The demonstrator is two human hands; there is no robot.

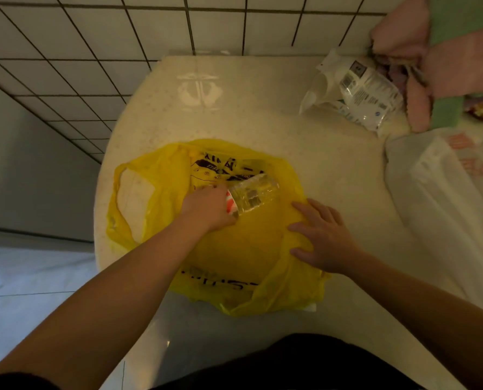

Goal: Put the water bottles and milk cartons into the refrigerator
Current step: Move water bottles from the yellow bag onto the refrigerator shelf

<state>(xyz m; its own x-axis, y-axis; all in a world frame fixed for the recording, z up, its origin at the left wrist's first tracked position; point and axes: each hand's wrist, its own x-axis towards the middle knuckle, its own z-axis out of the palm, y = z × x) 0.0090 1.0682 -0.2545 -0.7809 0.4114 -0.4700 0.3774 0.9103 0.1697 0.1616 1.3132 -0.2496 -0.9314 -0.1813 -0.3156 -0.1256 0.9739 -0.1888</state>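
A yellow plastic bag (234, 249) with black print lies flattened on the pale countertop (263, 108). My left hand (206, 209) grips a clear water bottle (251, 195) with a red and white label, held on its side just above the bag's middle. My right hand (322, 237) lies flat with spread fingers on the right part of the bag. Something white (134, 201) shows through the bag's opening at the left; I cannot tell what it is.
A crumpled clear printed package (358, 91) lies at the back right, beside pink and green cloth (432, 66). A white plastic bag with red print (446, 192) sits at the right edge. The tiled wall is behind, and the floor drops away to the left.
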